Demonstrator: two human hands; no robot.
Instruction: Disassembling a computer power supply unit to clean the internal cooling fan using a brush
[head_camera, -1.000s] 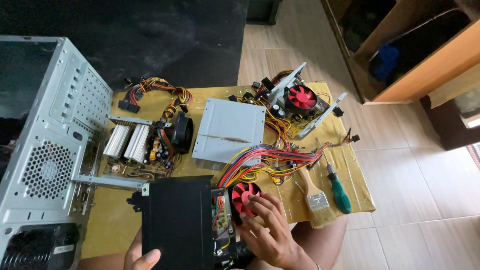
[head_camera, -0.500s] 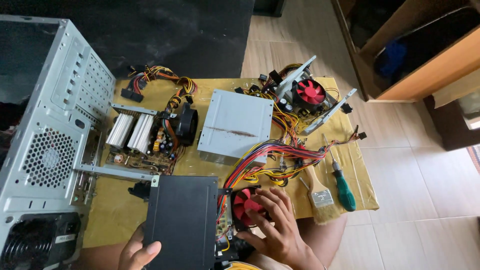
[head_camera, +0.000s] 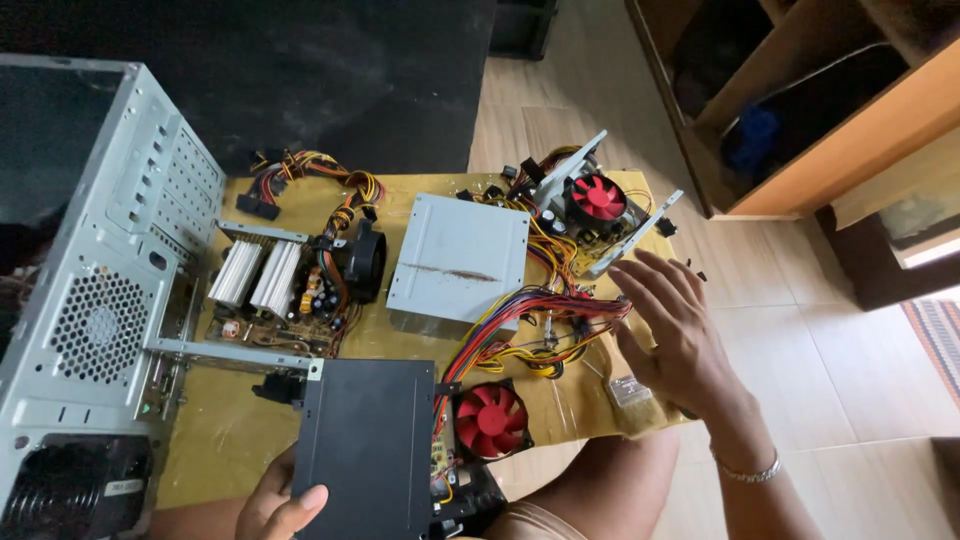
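Observation:
My left hand grips the lower left edge of a black power supply box at the near edge of the yellow table. A red fan sits at the box's right side, with coloured wires running up from it. My right hand hovers open, fingers spread, above the table's right part, over a brush that it partly hides. It holds nothing.
A grey computer case stands at the left. An open circuit board with silver heatsinks, a grey power supply box and another opened unit with a red fan lie on the table. Wooden shelving is at the right.
My right hand has left the red fan by the black box and risen to the right, now open above the brush. The view has shifted slightly.

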